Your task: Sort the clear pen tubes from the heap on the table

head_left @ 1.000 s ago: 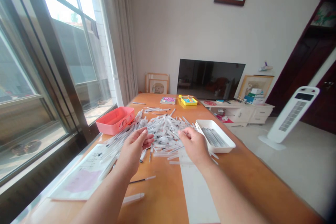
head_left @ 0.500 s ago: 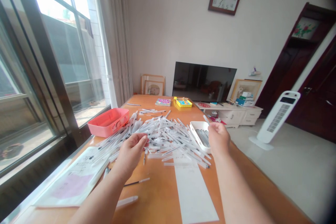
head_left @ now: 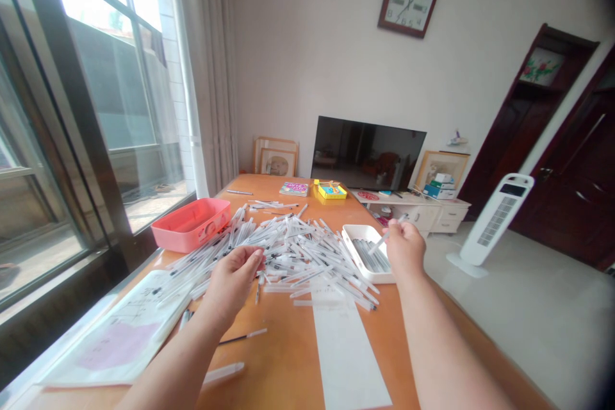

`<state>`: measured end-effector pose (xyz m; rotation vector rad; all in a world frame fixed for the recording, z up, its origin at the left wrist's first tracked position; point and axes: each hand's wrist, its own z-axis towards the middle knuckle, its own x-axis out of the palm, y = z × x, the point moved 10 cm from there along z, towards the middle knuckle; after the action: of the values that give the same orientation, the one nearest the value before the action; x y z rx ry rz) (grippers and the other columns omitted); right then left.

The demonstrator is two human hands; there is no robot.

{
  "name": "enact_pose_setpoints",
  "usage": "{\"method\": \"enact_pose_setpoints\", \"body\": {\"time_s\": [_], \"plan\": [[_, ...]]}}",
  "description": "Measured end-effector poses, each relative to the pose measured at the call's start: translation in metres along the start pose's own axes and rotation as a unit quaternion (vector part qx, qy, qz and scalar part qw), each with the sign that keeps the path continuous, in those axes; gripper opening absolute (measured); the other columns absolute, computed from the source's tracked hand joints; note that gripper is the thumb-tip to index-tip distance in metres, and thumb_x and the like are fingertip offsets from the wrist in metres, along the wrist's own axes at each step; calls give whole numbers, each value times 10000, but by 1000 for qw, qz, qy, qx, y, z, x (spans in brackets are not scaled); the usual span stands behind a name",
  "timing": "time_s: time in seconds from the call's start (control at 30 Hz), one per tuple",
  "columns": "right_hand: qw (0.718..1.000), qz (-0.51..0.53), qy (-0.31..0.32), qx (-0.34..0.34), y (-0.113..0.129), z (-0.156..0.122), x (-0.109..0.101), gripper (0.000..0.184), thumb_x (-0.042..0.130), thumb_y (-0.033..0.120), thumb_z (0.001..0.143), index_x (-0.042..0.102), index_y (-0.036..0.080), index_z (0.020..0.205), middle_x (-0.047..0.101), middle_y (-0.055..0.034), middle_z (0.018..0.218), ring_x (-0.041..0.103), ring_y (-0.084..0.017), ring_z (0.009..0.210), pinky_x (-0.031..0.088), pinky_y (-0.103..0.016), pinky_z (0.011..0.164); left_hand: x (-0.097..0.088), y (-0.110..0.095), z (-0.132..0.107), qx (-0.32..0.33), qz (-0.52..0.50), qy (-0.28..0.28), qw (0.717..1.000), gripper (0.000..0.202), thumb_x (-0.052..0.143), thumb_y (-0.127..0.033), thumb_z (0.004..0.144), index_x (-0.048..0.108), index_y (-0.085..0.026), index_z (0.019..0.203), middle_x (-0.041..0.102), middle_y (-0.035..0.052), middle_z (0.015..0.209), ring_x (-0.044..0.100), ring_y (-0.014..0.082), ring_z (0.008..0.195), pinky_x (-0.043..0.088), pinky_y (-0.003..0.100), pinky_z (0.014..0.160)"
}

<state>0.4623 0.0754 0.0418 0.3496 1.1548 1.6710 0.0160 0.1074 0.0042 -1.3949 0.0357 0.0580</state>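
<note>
My right hand (head_left: 406, 248) is closed around a translucent pen (head_left: 381, 243), which slants down over a white tray (head_left: 346, 245). Grey-looking pens (head_left: 368, 256) lie side by side in that tray. At the near edge of a big heap of clear pen parts (head_left: 307, 250), my left hand (head_left: 235, 282) has thumb and fingers pinched together. Whatever is between those fingertips is too small to make out. In front of the left forearm, a dark ink refill (head_left: 244, 336) and a clear pen cap or barrel (head_left: 223, 373) rest on the wooden table (head_left: 278, 365).
A pink plastic box (head_left: 192, 230) stands left of the heap, with a printed booklet (head_left: 110, 333) nearer me. A white paper strip (head_left: 348, 352) runs toward me. At the far end are a yellow box (head_left: 331, 190), a colourful booklet (head_left: 294, 189) and a single pen (head_left: 239, 192).
The pen in my right hand has tipped from upright to slanting down over the white tray. My left hand stays pinched near the heap. The view has shifted slightly.
</note>
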Motion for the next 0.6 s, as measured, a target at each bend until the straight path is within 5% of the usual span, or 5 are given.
{"method": "enact_pose_setpoints", "body": {"time_s": [0.23, 0.6], "plan": [[983, -115, 144, -19, -12, 19, 42, 412, 517, 511, 858, 740, 164, 856, 705, -80, 682, 619, -216, 681, 410, -278, 609, -2, -2, -1, 8, 23, -1, 1000, 453, 696, -602, 779, 716, -172, 919, 737, 80, 852, 668, 221, 791, 479, 289, 698], [963, -161, 216, 11, -57, 12, 81, 216, 730, 324, 650, 763, 182, 809, 743, -92, 788, 669, -231, 754, 462, -289, 663, -4, 5, 3, 1, 3, -8, 1000, 457, 719, -602, 752, 719, -172, 905, 732, 83, 835, 674, 239, 807, 493, 310, 722]]}}
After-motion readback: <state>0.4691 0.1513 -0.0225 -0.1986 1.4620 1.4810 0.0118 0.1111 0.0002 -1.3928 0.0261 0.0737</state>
